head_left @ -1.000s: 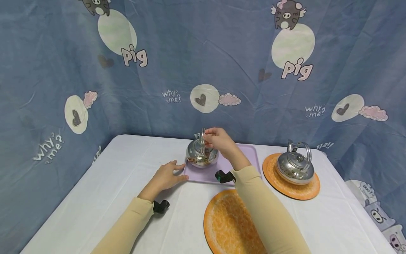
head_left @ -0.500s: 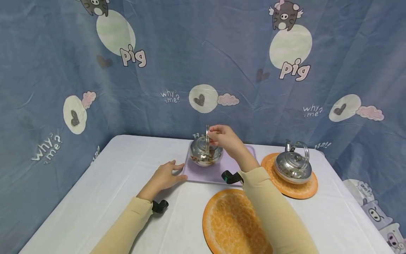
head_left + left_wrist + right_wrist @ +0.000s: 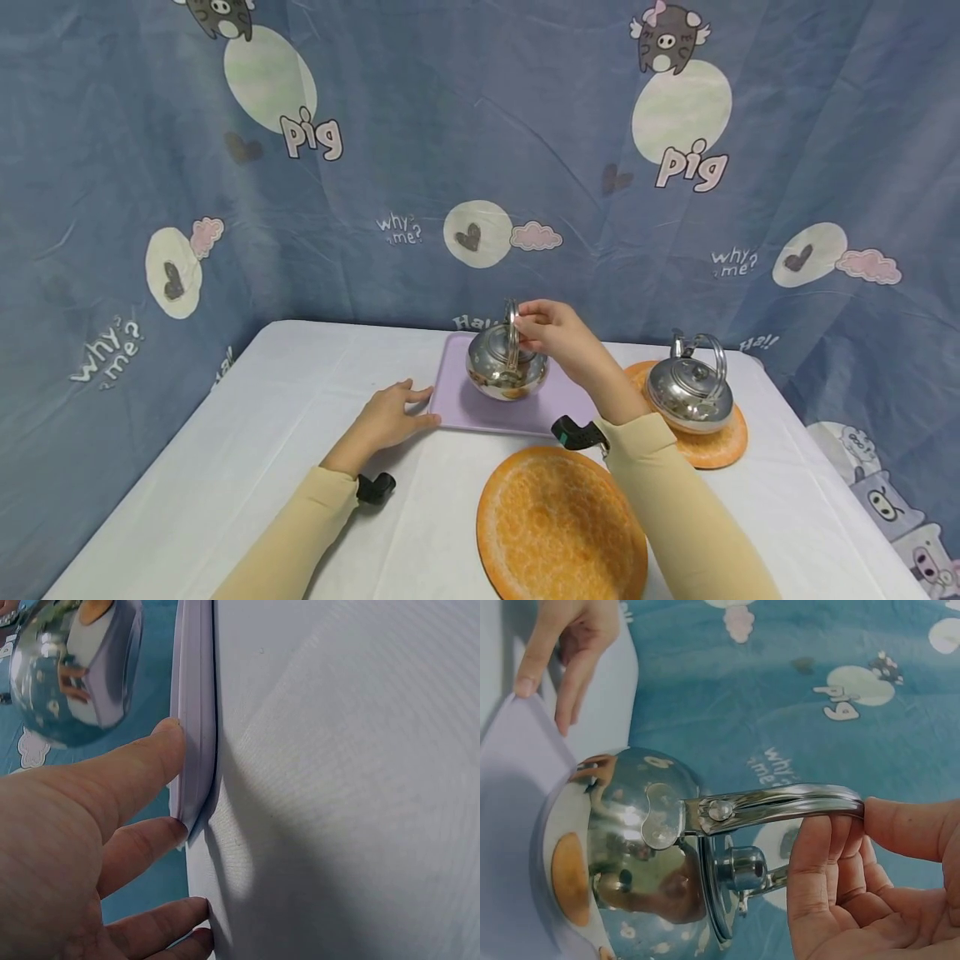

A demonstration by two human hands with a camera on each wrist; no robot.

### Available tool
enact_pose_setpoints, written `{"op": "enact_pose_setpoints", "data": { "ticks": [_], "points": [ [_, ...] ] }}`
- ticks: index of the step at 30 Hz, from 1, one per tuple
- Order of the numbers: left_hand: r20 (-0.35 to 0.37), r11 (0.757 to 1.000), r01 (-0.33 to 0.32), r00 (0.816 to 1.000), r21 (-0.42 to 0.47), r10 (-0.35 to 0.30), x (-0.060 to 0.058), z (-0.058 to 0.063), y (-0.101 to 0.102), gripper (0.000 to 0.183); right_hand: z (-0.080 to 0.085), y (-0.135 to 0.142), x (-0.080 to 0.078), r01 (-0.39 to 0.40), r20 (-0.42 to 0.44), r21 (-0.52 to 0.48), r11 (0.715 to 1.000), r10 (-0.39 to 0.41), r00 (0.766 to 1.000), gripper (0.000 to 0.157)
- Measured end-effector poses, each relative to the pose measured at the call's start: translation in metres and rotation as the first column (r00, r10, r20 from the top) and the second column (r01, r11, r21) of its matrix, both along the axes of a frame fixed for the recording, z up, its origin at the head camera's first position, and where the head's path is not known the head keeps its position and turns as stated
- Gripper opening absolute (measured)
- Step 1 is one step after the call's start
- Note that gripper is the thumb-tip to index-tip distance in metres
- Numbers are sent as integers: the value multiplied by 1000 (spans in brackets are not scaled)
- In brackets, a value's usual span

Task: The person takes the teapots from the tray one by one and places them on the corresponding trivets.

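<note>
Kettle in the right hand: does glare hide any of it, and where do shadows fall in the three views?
Right wrist: bright spots and mirrored surroundings break up the held metal kettle's body; left wrist: a soft shadow lies beside the left hand on the white tablecloth; head: shadow darkens part of the near orange placemat.

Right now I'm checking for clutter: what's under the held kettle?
The kettle is over the lilac tray, visible around it. The kettle covers the patch beneath; whether kettle and tray touch can't be seen.
</note>
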State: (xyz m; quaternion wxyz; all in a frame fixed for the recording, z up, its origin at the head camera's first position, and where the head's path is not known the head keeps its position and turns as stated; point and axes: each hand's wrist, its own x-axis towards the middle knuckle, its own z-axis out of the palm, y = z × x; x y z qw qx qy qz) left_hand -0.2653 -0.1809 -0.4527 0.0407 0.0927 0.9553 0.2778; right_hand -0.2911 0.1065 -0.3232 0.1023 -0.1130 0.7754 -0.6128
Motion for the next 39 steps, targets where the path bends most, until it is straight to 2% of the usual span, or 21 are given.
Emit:
{"op": "enact_pose_setpoints", "data": {
  "ticks": [17, 28, 39],
  "points": [
    [-6, 1000, -2, 1000, 5, 2, -1, -1, 0, 64, 4, 39, 32, -41, -79, -9, 999, 40, 996, 41],
    [-6, 1000, -2, 1000, 14, 2, 0, -1, 0, 63, 4, 57, 50, -13, -70, 41, 999, 16, 997, 44],
    [7, 1000, -2, 1000, 9, 2, 0, -2, -1, 63, 1, 70, 66, -6, -49, 25, 1000, 7, 999, 45]
  ]
}}
